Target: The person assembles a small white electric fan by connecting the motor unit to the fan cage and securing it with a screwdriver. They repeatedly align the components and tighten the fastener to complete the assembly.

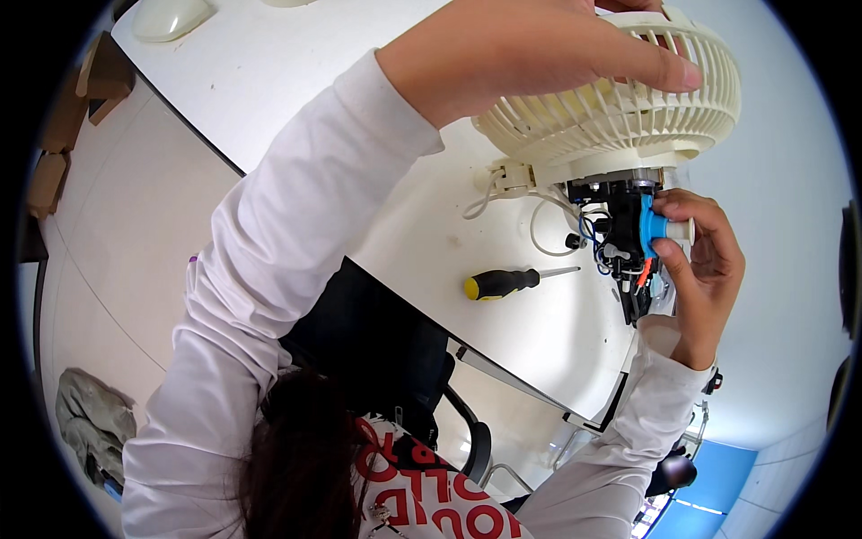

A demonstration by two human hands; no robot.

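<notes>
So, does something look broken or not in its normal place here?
Yes. The cream fan has no housing below its grille: the black motor part with wires is bare, and the white cord hangs loose. The left hand grips the grille; the right hand pinches the blue piece.

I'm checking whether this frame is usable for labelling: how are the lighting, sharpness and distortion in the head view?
Head view: bright, even light, the white table nearly washed out. Strong fisheye bending with black corners; the table's edge curves. The left hand on the cream fan grille looks oversized and slightly soft. The right hand and screwdriver are sharp. Shadows are soft.
</notes>
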